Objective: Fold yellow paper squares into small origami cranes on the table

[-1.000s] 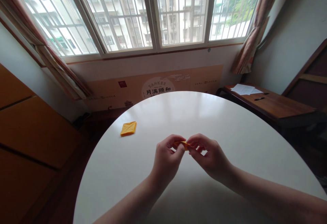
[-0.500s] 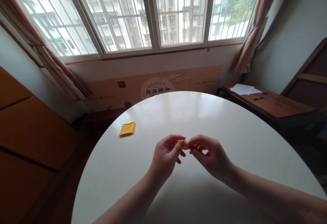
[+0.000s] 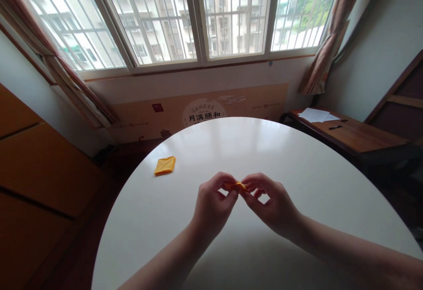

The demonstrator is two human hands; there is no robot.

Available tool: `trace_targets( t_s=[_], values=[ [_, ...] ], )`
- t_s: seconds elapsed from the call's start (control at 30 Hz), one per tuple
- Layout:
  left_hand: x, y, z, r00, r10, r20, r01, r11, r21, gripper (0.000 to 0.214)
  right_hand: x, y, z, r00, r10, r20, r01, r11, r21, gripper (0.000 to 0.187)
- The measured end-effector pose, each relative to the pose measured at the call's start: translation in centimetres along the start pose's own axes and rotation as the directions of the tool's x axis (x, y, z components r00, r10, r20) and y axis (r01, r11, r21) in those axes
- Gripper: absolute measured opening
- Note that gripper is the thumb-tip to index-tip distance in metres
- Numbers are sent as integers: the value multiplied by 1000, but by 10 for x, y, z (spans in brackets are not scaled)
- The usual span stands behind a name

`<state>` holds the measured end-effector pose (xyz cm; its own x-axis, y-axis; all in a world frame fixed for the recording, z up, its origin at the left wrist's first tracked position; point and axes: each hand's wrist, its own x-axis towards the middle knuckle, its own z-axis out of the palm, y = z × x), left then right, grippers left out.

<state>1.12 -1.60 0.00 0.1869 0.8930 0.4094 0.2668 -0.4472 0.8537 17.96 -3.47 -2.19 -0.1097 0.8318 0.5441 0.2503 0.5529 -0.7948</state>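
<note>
Above the middle of the round white table [image 3: 297,162], my left hand [image 3: 213,204] and my right hand [image 3: 269,202] meet fingertip to fingertip. Both pinch a small folded piece of orange paper [image 3: 237,186], mostly hidden by the fingers. A second folded orange paper square [image 3: 165,165] lies flat on the table to the far left, well apart from both hands.
A wooden side table [image 3: 357,133] with white sheets [image 3: 317,115] and a dark pen [image 3: 335,127] stands at the right. A printed cardboard panel [image 3: 205,111] leans under the barred window. Wooden cabinets [image 3: 36,166] fill the left side.
The orange piece between my fingers has been turned and shows more of its length again. Both hands stay in the same spot above the table.
</note>
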Motion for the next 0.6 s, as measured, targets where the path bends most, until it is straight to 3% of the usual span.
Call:
trace_targets(
  t_s=[0.17,0.33,0.6],
  values=[
    [0,3,-4,983,185,-3,-183,974,134,14,0,-1,0,999,-32,-19,32,999,-8,17],
    [-3,9,-7,928,370,39,-366,887,283,19,-1,-2,1,998,-14,-56,14,1000,-3,16],
    [-5,8,-6,880,473,42,-456,817,354,22,-3,-7,4,996,-16,-84,19,999,32,22]
  ],
)
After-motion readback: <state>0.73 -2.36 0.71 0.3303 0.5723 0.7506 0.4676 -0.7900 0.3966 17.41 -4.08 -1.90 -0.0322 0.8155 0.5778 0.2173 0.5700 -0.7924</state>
